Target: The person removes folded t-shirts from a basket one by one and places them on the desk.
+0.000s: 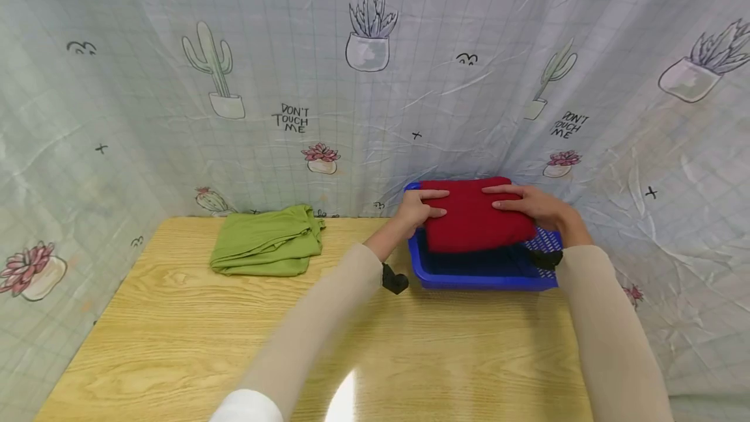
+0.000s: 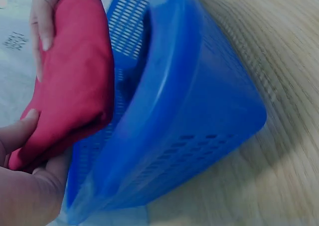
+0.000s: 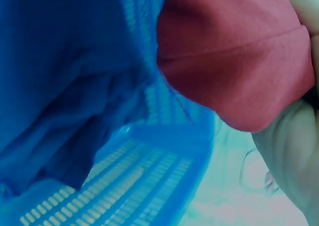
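Note:
Both hands grip a folded red cloth (image 1: 471,223) by its two ends, over a blue plastic basket (image 1: 486,282) at the back right of the table. My left hand (image 1: 415,210) pinches its left end, thumb on top and fingers beneath, as the left wrist view shows. On the opposite end is my right hand (image 1: 539,207), with some fingers lying across the top. In the right wrist view, a dark blue cloth (image 3: 55,101) lies inside the basket, below the red one; part of that hand is out of frame.
To the left, a folded green cloth (image 1: 266,243) lies near the back edge of the wooden table (image 1: 176,337). A curtain (image 1: 263,70) printed with potted plants hangs behind the table and along its sides.

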### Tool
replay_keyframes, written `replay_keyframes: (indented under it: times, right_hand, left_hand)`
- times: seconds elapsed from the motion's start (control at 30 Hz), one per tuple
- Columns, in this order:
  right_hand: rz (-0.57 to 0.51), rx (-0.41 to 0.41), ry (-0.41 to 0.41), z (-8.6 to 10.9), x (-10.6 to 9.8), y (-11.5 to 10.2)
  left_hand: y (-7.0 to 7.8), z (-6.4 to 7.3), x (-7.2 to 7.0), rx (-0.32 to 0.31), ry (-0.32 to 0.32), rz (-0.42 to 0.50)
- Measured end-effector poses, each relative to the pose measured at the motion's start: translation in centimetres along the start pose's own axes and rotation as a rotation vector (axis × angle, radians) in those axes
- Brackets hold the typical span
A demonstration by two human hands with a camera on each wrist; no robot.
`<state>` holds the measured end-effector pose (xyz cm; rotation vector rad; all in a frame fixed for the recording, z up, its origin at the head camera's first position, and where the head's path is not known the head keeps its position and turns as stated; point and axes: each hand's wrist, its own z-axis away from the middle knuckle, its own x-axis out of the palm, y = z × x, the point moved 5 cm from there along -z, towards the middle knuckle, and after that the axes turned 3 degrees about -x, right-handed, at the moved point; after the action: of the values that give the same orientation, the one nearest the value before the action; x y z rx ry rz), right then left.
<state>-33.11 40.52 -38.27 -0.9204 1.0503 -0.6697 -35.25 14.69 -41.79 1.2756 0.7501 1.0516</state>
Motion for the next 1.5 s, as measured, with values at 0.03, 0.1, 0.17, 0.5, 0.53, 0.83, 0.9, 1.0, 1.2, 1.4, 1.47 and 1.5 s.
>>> replay_keyframes:
  times: [0.03, 0.1, 0.17, 0.5, 0.53, 0.83, 0.9, 1.0, 1.2, 1.4, 1.47, 1.5]
  right_hand:
    - [-0.003, -0.020, -0.003, 0.0, 0.2, -0.4]
    - [-0.011, -0.058, -0.017, 0.0, 0.7, -1.3]
    - [-0.014, -0.090, -0.024, 0.1, 1.3, -2.3]
    - [0.060, -0.180, 0.026, 0.6, 4.7, -6.9]
    - [0.072, -0.191, 0.034, 0.6, 5.1, -7.1]
    - [0.077, -0.279, 0.014, 0.0, 7.6, -8.1]
    - [0.075, -0.296, 0.007, -0.2, 8.2, -8.3]
    - [0.066, -0.313, 0.005, -0.5, 9.0, -8.6]
    - [0.057, -0.325, -0.009, -0.9, 10.9, -9.6]
    - [0.080, -0.333, -0.021, -1.3, 12.8, -10.1]
    - [0.076, -0.334, -0.021, -1.5, 13.3, -10.2]
    - [0.077, -0.337, -0.020, -1.5, 13.6, -10.3]
  left_hand:
    - [0.2, 0.3, -0.4, -0.004, -0.019, 0.019]
    - [0.5, 0.9, -1.1, -0.016, -0.055, 0.055]
    - [0.8, 1.6, -2.0, -0.018, -0.078, 0.066]
    - [2.2, 4.5, -6.3, 0.029, -0.116, 0.068]
    - [2.3, 4.8, -6.7, 0.032, -0.116, 0.066]
    - [2.7, 6.8, -9.6, 0.063, -0.120, 0.022]
    - [2.6, 7.0, -10.3, 0.064, -0.118, 0.011]
    - [2.6, 7.6, -11.2, 0.063, -0.109, 0.000]
    - [2.6, 9.3, -13.1, 0.071, -0.072, -0.040]
    - [2.2, 10.5, -15.0, 0.069, -0.064, -0.080]
    - [2.2, 10.9, -15.6, 0.069, -0.063, -0.089]
    - [2.2, 11.0, -15.8, 0.067, -0.064, -0.085]
